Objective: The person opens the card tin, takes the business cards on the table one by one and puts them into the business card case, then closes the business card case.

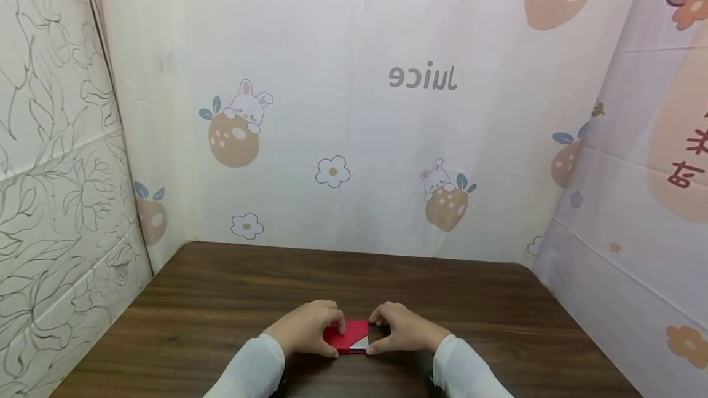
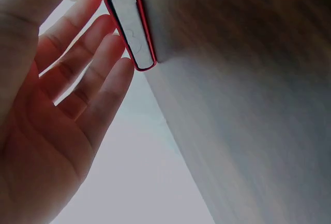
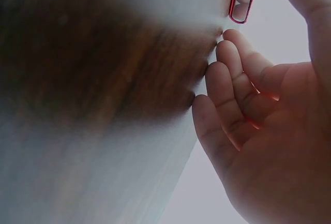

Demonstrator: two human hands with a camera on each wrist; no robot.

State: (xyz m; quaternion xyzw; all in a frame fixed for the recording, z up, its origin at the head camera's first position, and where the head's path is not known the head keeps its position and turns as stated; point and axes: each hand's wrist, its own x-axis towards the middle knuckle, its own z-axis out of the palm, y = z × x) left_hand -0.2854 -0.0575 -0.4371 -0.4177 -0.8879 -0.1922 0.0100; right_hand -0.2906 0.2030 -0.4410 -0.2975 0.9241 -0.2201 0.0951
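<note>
A small, flat red case lies on the wooden table, a pale corner panel showing at its front right. My left hand grips its left part, the fingers curled over the red top and the thumb at the front edge. In the left wrist view the case end shows a white block inside a red rim, with fingertips right at its side. At the other end, my right hand has its thumb and forefinger near the right corners. Its fingertips rest on the table beside the red-rimmed case end.
The dark wooden table spreads around both hands. Behind it hangs a pale printed curtain with rabbits and fruit. A line-drawn floral sheet stands to the left and another printed sheet to the right.
</note>
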